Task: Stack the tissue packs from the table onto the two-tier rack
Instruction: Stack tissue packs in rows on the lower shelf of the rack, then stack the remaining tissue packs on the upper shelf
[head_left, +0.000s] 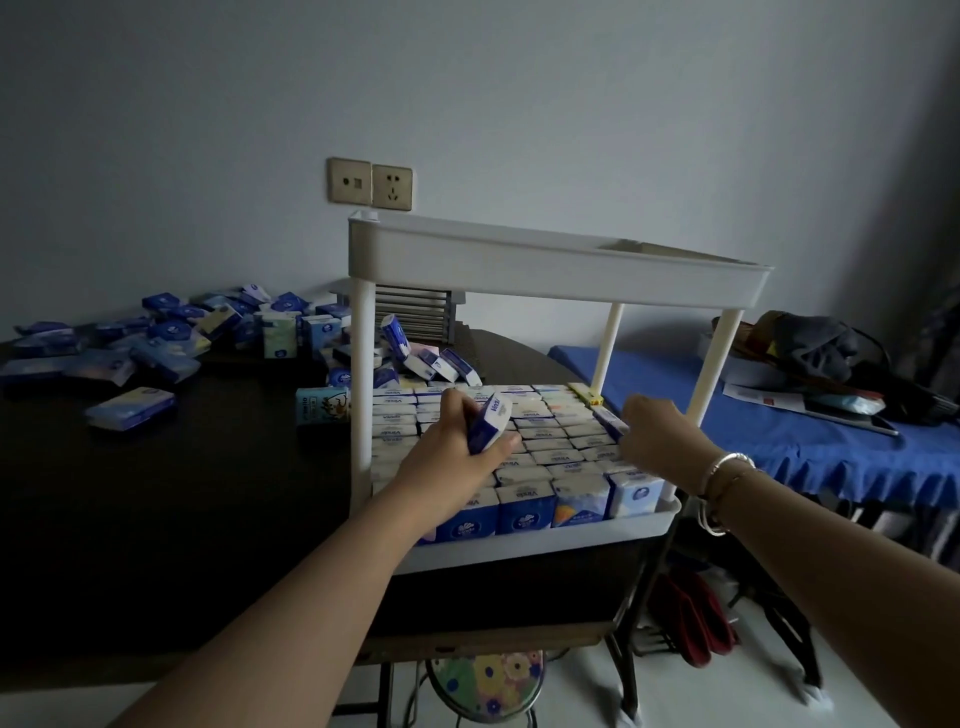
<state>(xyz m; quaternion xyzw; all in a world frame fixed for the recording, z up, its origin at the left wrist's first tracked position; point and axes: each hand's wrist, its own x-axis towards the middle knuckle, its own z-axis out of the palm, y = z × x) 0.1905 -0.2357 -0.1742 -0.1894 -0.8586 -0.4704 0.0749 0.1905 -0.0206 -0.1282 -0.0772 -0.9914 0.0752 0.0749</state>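
Note:
A white two-tier rack (550, 270) stands on the dark table (171, 499). Its lower tier (545, 545) is packed with rows of upright tissue packs (550, 441). The upper tier shows no packs from this angle. My left hand (457, 447) is shut on a blue and white tissue pack (488, 423), held tilted just above the packed rows. My right hand (660, 436) reaches into the lower tier at its right side, fingers on a blue pack (610, 422) there; whether it grips it I cannot tell. A heap of loose packs (171, 338) lies on the table at the left.
A blue-covered table (789, 447) with a bag and papers (810, 358) stands to the right. A grey slatted object (415, 312) sits behind the rack. Two wall sockets (370, 183) are above it. A floral stool (485, 686) is under the table's front edge.

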